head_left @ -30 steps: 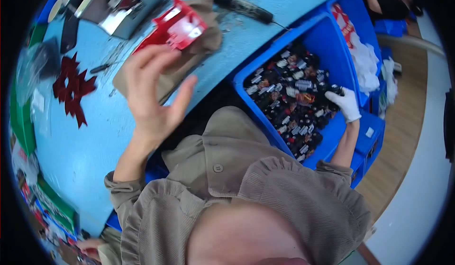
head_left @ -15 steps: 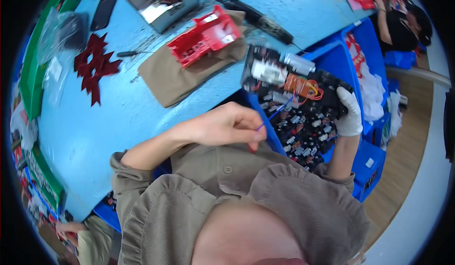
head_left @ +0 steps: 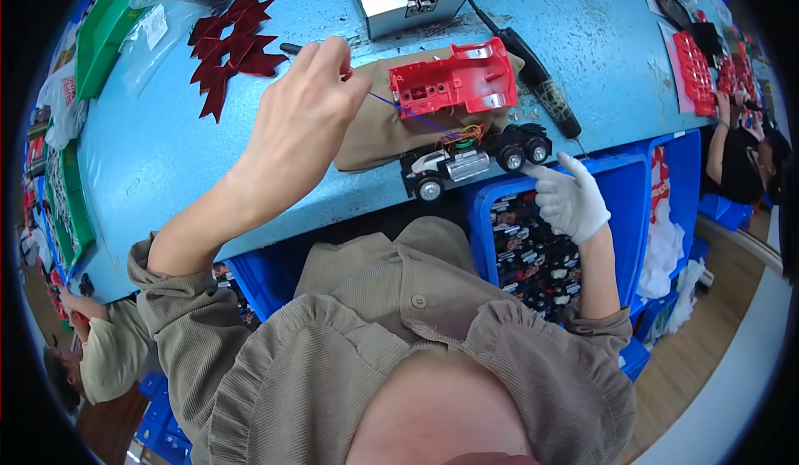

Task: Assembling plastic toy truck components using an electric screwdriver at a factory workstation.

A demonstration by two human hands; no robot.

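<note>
A toy truck chassis point(head_left: 468, 164), black with silver parts and dark wheels, rests at the table's near edge. Coloured wires point(head_left: 466, 135) stick up from its middle. One blue-purple wire point(head_left: 420, 117) runs from it to my left hand point(head_left: 312, 103), whose fingers are pinched together; their tips are partly hidden. My right hand point(head_left: 573, 201), in a white glove, is by the chassis's rear wheels with its fingers apart and holding nothing; one fingertip is at or just beside a wheel. Behind the chassis, a red plastic truck body point(head_left: 454, 82) lies on a folded brown cloth point(head_left: 362, 136).
A dark corded tool point(head_left: 541, 82) with a thin tip lies right of the cloth. Farther back stand a metal box device point(head_left: 408, 7) and dark red bows point(head_left: 235, 49). A blue bin point(head_left: 483, 224) of chassis sits below the edge. Co-workers sit at both sides.
The chassis has come from above the bin onto the table edge. My right hand has let it go. My left hand has moved up and away over the table with the wire.
</note>
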